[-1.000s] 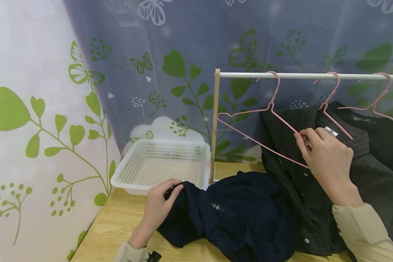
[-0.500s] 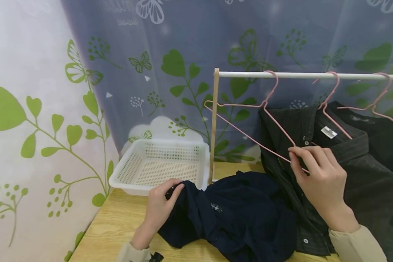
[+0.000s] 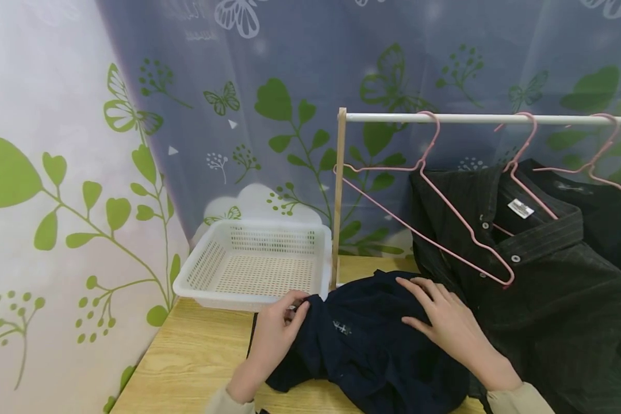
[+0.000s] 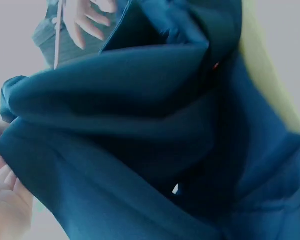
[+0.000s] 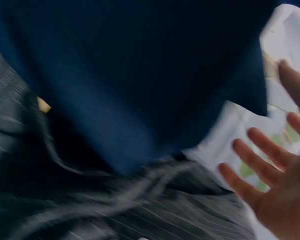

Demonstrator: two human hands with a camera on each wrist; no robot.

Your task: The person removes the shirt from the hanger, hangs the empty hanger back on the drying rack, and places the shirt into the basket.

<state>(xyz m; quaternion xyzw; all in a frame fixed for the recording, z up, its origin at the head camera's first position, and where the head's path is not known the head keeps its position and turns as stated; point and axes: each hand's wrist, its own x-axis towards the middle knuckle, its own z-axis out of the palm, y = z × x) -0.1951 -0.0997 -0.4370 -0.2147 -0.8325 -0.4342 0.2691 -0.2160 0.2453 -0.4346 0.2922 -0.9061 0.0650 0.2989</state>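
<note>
A crumpled navy shirt [image 3: 383, 351] with a small white emblem lies on the table. My left hand [image 3: 274, 336] pinches its upper left edge between thumb and fingers; in the left wrist view the navy cloth [image 4: 115, 85] hangs in wide folds beside that hand. Over the shirt's right side is my right hand [image 3: 447, 322], fingers spread and nothing gripped. The right wrist view has these loose fingers [image 5: 260, 165] to the side of the navy cloth. Above, a bare pink hanger [image 3: 457, 214] hangs askew from the rack's rod, its right end low.
A white perforated basket [image 3: 188, 282] stands left of the rack's wooden post [image 3: 338, 195]. On the white rod [image 3: 476, 119], a dark grey button shirt [image 3: 559, 310] hangs from another pink hanger [image 3: 522, 155], with a black garment [image 3: 600, 213] behind it. Wood-grain table [image 3: 171, 356] shows at front left.
My right hand has let go of the bare pink hanger and come down left over the navy shirt. My left hand has moved slightly right, still pinching the cloth.
</note>
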